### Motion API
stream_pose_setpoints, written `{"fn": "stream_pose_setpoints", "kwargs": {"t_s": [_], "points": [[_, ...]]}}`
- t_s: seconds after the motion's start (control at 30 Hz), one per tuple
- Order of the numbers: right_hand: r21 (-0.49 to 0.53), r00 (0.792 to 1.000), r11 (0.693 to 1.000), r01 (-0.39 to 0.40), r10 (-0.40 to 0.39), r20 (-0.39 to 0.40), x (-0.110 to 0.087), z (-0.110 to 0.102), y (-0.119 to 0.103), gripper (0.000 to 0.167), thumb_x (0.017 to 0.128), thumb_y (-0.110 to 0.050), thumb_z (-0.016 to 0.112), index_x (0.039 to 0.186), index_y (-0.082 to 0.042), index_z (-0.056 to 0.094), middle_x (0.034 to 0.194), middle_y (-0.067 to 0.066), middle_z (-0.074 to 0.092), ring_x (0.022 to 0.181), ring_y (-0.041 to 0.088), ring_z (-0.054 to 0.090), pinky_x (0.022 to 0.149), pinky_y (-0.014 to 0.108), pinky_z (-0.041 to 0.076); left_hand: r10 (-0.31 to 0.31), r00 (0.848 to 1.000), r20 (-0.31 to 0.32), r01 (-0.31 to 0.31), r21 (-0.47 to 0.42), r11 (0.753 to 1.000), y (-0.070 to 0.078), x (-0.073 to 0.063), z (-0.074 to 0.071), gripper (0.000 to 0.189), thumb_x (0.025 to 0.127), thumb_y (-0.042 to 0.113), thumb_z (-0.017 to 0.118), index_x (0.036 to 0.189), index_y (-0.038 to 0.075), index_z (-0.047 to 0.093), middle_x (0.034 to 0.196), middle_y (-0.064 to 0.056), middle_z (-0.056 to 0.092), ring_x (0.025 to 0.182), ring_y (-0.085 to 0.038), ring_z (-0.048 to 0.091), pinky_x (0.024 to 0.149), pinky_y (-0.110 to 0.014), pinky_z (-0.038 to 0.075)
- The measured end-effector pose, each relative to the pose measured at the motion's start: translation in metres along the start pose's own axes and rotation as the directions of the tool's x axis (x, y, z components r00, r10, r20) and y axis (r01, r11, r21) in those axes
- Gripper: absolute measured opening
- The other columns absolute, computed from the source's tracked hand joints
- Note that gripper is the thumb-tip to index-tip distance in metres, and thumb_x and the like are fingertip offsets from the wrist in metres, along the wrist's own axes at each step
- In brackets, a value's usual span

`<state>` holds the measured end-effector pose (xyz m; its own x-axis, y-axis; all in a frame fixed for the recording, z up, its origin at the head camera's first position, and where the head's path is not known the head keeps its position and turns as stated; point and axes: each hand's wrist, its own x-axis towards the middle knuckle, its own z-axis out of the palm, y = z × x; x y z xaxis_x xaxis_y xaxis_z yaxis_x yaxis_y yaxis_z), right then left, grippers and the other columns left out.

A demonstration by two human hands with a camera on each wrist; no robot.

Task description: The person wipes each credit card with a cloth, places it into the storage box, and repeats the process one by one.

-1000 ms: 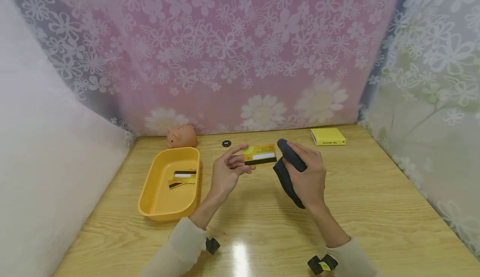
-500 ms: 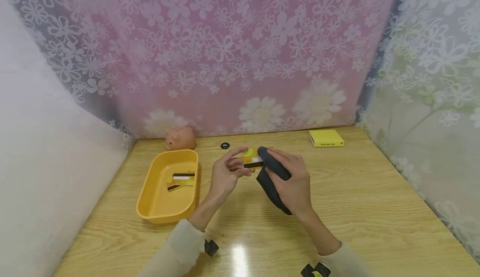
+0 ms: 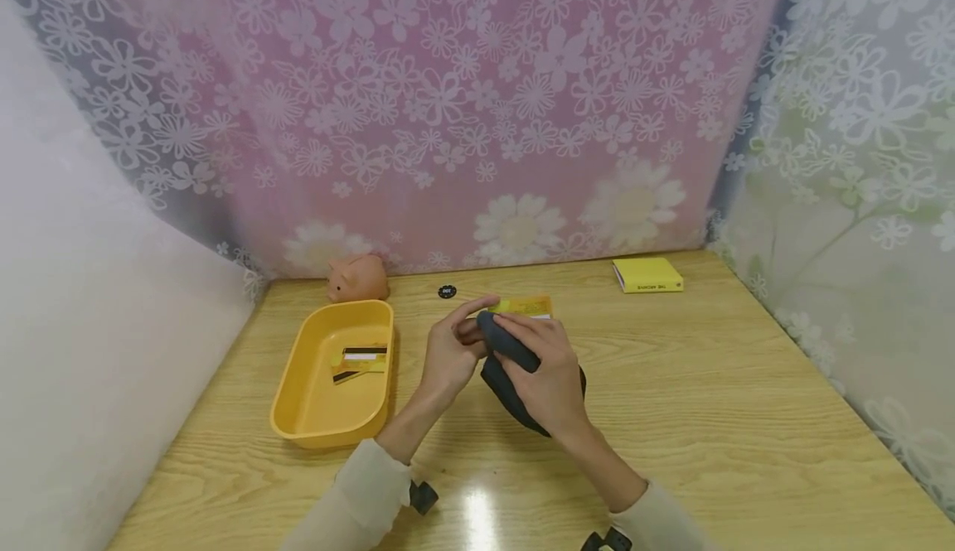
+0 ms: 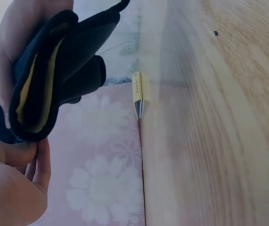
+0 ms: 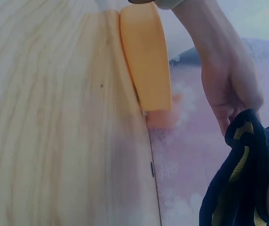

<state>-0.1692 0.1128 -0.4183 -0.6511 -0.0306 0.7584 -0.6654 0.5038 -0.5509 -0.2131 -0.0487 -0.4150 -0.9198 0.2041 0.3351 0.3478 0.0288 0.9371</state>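
My left hand (image 3: 448, 360) holds a yellow plastic card (image 3: 531, 306) by its left end, above the table. The card's black stripe is covered here. With my right hand (image 3: 548, 373) I grip a folded dark blue cloth (image 3: 515, 406), wrapped over the card close to the left fingertips. In the left wrist view the folded cloth (image 4: 85, 47) shows black edging and a yellow inner side, with the left thumb and fingers right at its lower fold. From the right wrist, the cloth (image 5: 254, 165) hides the card and the left fingertips.
A yellow tray (image 3: 298, 418) with several similar cards (image 3: 364, 354) lying in it stands to the left. Behind it sits a pink piggy bank (image 3: 358, 277). A black poker chip (image 3: 447, 292) and a yellow book (image 3: 647, 275) lie towards the table's back edge.
My right hand has moved left with the cloth, sliding it along the card until it reaches the left fingers. The left hand has stayed nearly still, holding the card.
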Motion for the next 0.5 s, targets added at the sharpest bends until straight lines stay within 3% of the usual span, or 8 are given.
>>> {"fn": "stream_pose_setpoints", "kwargs": {"t_s": [0.2, 0.33, 0.4, 0.5], "points": [[-0.039, 0.997, 0.997, -0.073, 0.072, -0.031, 0.002, -0.012, 0.01, 0.054, 0.081, 0.001, 0.088, 0.131, -0.013, 0.075, 0.13, 0.008, 0.071, 0.112, 0.03, 0.058, 0.091, 0.053, 0.059, -0.054, 0.998, -0.015, 0.053, -0.039, 0.998, 0.0, -0.002, -0.001, 0.059, 0.087, -0.013, 0.075, 0.138, 0.018, 0.068, 0.105, -0.016, 0.077, 0.089, -0.03, 0.077, 0.08, -0.047, 0.064], [-0.053, 0.993, 0.993, -0.105, 0.102, -0.059, 0.004, -0.023, 0.018, 0.055, 0.081, 0.002, 0.088, 0.132, -0.013, 0.074, 0.13, 0.009, 0.071, 0.113, 0.031, 0.059, 0.091, 0.052, 0.059, -0.061, 0.998, -0.007, 0.06, -0.082, 0.995, 0.001, -0.003, -0.002, 0.059, 0.087, -0.015, 0.074, 0.14, 0.011, 0.066, 0.106, -0.02, 0.076, 0.088, -0.035, 0.076, 0.08, -0.055, 0.062], [-0.052, 0.99, 0.991, -0.125, 0.121, -0.077, 0.005, -0.029, 0.021, 0.055, 0.081, 0.003, 0.087, 0.131, -0.012, 0.074, 0.131, 0.008, 0.071, 0.113, 0.031, 0.059, 0.091, 0.048, 0.058, -0.061, 0.998, -0.006, 0.061, -0.084, 0.995, 0.001, -0.002, -0.003, 0.059, 0.087, -0.016, 0.073, 0.141, 0.008, 0.065, 0.106, -0.021, 0.076, 0.088, -0.034, 0.076, 0.08, -0.055, 0.062], [-0.058, 0.984, 0.987, -0.15, 0.143, -0.105, 0.005, -0.037, 0.029, 0.054, 0.081, 0.003, 0.087, 0.131, -0.013, 0.075, 0.13, 0.007, 0.072, 0.113, 0.029, 0.059, 0.091, 0.029, 0.055, -0.07, 0.998, -0.01, 0.069, -0.077, 0.995, 0.002, -0.002, -0.004, 0.057, 0.088, -0.015, 0.073, 0.14, 0.007, 0.065, 0.106, -0.02, 0.076, 0.087, -0.031, 0.076, 0.079, -0.051, 0.064]]}}
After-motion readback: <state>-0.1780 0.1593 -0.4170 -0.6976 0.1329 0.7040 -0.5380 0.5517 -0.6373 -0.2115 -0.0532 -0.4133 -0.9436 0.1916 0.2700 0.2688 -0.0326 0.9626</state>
